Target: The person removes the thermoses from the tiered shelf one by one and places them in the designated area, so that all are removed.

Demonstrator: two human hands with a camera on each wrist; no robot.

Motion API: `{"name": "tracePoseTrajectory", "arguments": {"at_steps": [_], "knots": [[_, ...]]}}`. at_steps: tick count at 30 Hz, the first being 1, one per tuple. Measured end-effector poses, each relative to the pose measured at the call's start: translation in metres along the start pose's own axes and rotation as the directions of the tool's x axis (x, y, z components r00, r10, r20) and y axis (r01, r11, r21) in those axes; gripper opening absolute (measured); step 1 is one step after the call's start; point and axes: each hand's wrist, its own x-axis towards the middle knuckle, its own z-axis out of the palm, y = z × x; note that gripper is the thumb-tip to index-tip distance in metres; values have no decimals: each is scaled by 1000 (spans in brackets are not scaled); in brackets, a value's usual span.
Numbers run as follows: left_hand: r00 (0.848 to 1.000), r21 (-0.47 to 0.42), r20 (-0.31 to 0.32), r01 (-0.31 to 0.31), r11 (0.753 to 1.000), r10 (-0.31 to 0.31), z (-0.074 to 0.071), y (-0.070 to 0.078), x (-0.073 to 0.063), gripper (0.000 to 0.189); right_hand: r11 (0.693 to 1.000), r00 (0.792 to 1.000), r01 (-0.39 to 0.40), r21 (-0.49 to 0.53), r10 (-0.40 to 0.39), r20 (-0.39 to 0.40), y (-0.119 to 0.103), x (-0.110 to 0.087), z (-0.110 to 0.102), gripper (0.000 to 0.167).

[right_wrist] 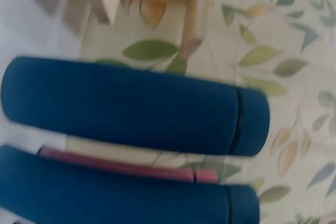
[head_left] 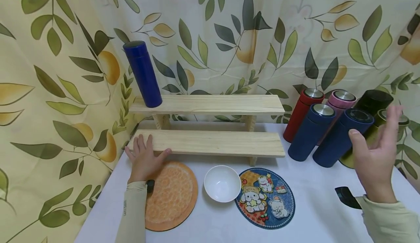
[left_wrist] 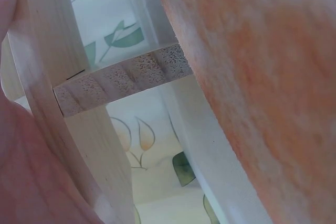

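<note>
My left hand [head_left: 144, 160] rests on the left end of the lower shelf of a pale wooden two-step rack [head_left: 210, 142], its fingers spread over the board. In the left wrist view the palm [left_wrist: 31, 166] lies along the board's edge. To the right, my right hand [head_left: 377, 159] is raised with its fingers extended and holds nothing. It is nearest a navy thermos bottle [head_left: 342, 137], beside another navy thermos [head_left: 311, 132]. On the left end of the upper shelf stands a royal blue thermos [head_left: 143, 74].
Behind the navy bottles stand a red thermos [head_left: 303, 113], a pink one [head_left: 341, 100], a dark one [head_left: 374, 101] and an olive one [head_left: 352, 155]. In front of the rack lie an orange round mat [head_left: 175, 199], a white bowl [head_left: 222, 183] and a blue cartoon mat [head_left: 265, 199].
</note>
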Motion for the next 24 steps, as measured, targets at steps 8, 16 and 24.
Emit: {"name": "tracePoseTrajectory", "arguments": {"at_steps": [8, 16, 24], "knots": [[1000, 3, -3, 3, 1000, -3, -3, 1, 4, 112, 983, 985, 69, 167, -94, 146, -7, -12, 35, 83], [1000, 3, 26, 17, 1000, -17, -3, 1, 1, 114, 967, 939, 11, 256, -98, 329, -17, -28, 73, 84], [1000, 5, 25, 19, 1000, -20, -2, 3, -1, 114, 915, 883, -107, 389, -92, 459, -32, -38, 100, 80]]}}
